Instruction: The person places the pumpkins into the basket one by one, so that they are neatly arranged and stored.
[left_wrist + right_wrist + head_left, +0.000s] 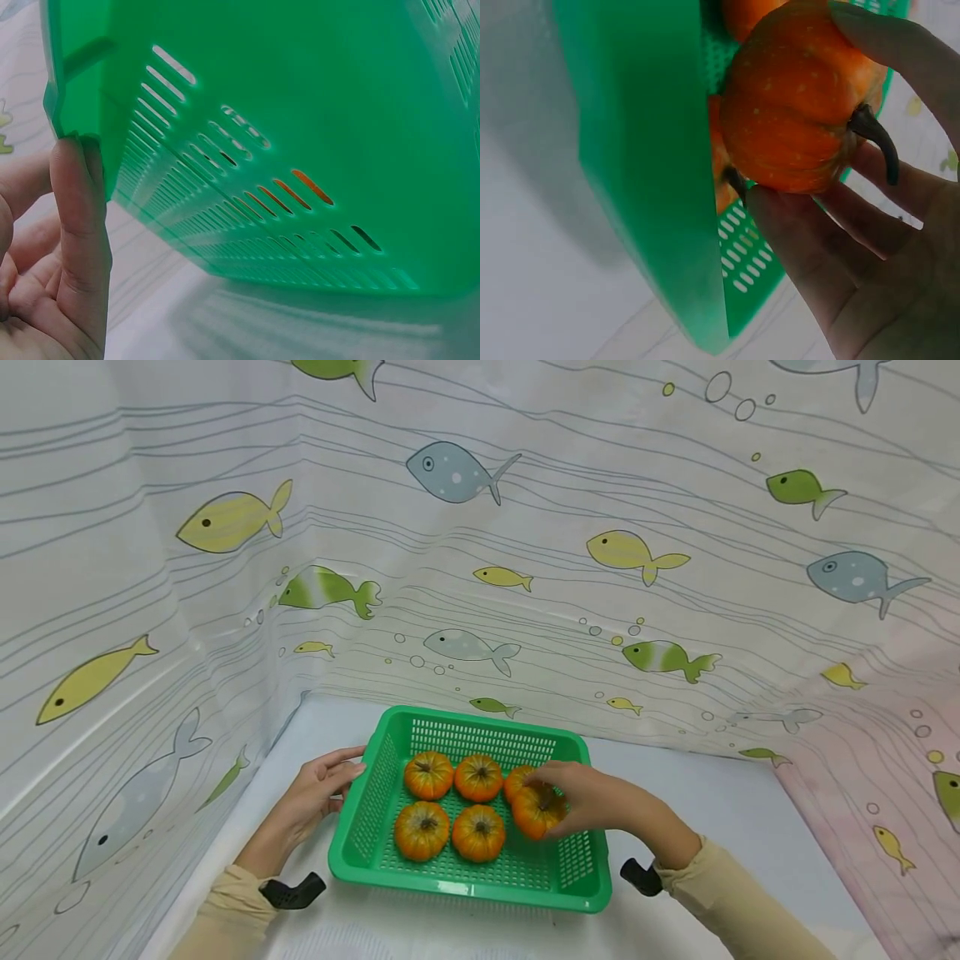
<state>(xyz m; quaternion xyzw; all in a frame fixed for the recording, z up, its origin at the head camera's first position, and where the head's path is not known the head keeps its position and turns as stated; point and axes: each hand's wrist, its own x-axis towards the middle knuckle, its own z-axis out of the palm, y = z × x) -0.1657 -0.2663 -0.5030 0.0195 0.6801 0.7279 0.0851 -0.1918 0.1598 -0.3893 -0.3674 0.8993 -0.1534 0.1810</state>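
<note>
A green plastic basket (465, 885) with slotted walls holds several small orange pumpkins, among them a front-left pumpkin (422, 832) and a back-middle pumpkin (478, 777). My right hand (592, 797) grips one pumpkin (795, 97) between thumb and fingers, with its dark stem facing the palm. That pumpkin is at the basket's right side, overlapping another pumpkin (517, 783) behind it. At the left rim, my left hand (315, 789) holds the basket's edge with its fingertips; in the left wrist view the fingers (79, 217) meet the rim's lip.
The basket stands on a white table surface (667, 793). Behind and on both sides hangs a curtain (360, 652) printed with fish and wavy lines. A black wrist-worn device (292, 892) sits at the left sleeve, another black device (641, 877) at the right.
</note>
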